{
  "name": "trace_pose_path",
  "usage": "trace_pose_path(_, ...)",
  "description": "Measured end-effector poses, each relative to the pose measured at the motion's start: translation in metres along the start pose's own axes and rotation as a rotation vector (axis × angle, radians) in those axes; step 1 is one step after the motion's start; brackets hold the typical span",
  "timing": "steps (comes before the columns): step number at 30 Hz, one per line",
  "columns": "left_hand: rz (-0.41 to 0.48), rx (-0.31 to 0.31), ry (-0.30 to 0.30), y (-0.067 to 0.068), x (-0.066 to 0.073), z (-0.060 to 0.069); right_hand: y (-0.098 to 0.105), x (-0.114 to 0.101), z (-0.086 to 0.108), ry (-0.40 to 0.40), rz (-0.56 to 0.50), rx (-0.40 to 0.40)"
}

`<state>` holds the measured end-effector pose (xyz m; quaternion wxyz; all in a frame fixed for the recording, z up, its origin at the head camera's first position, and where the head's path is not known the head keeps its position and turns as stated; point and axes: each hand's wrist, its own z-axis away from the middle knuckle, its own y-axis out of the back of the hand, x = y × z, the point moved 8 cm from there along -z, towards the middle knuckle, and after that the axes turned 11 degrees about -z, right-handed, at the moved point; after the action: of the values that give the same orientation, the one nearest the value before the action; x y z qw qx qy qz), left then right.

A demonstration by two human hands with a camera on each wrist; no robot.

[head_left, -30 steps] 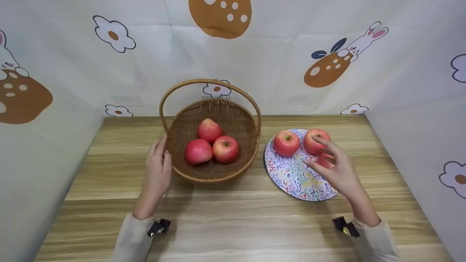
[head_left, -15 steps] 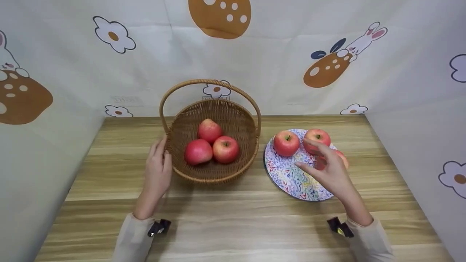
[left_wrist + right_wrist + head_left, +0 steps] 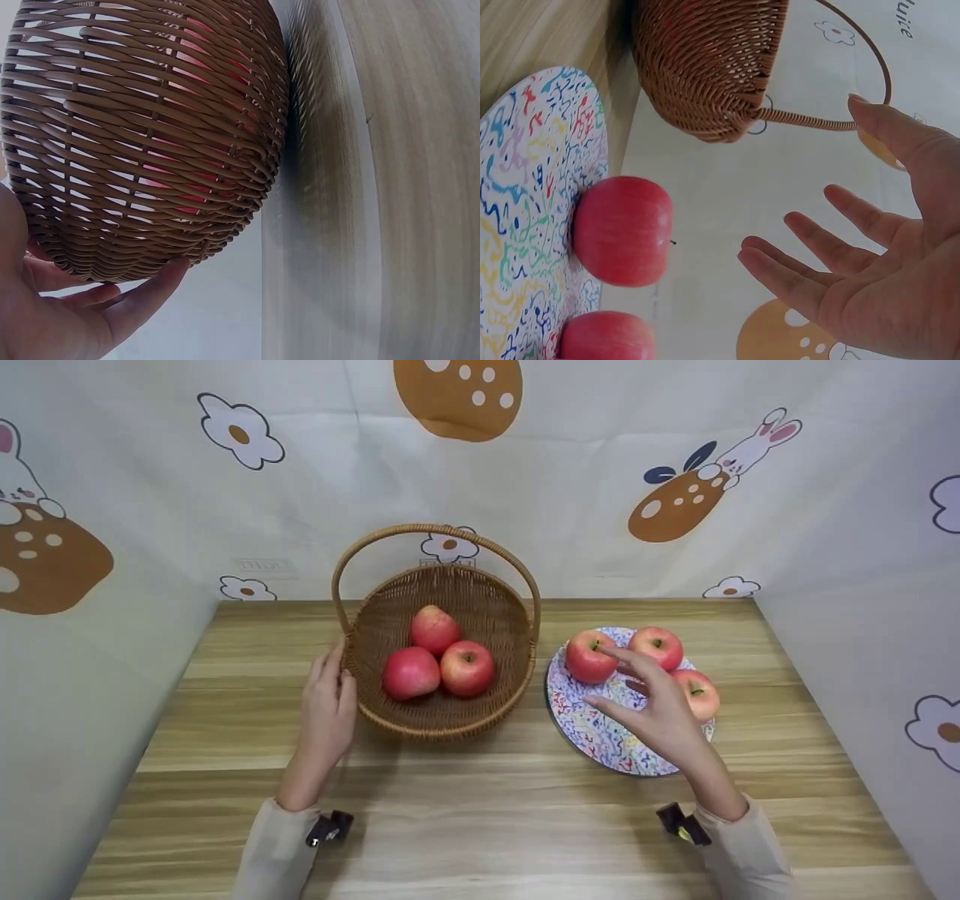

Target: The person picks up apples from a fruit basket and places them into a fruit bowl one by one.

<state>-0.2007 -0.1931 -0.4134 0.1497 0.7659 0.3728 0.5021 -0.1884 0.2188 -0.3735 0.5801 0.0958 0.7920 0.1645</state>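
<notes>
My left hand [image 3: 328, 705] rests against the left outer side of a brown wicker basket [image 3: 439, 727], its fingers near the base of the arched handle. In the left wrist view that hand [image 3: 82, 307] touches the woven wall. Three red apples [image 3: 412, 673] lie inside the basket. My right hand [image 3: 658, 709] hovers over a round, colourfully patterned plate [image 3: 596, 739], thumb and fingers spread apart with nothing between them. Nearest its fingertips is the left apple [image 3: 590, 658] on the plate. A back apple [image 3: 655, 647] and a right apple [image 3: 697, 695] also sit there.
Basket and plate stand side by side on a wood-grain table [image 3: 480, 825], the plate on the right. A pale cloth backdrop [image 3: 540, 472] with flower and rabbit prints rises behind and at both sides. The basket's tall handle [image 3: 435, 529] arches above its opening.
My right hand has moved left across the plate, from near the right apple towards the left one, uncovering the right apple. The left hand and basket have stayed in place.
</notes>
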Motion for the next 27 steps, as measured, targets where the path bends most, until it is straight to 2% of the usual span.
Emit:
trace_pose_path(16, 0.007, 0.030, -0.014, 0.000, -0.001, -0.002, -0.031, -0.022, -0.016, 0.078, -0.013, -0.067)
trace_pose_path(27, 0.010, 0.025, -0.004, -0.001, -0.001, -0.001, -0.044, -0.029, -0.024, 0.081, -0.003, -0.106)
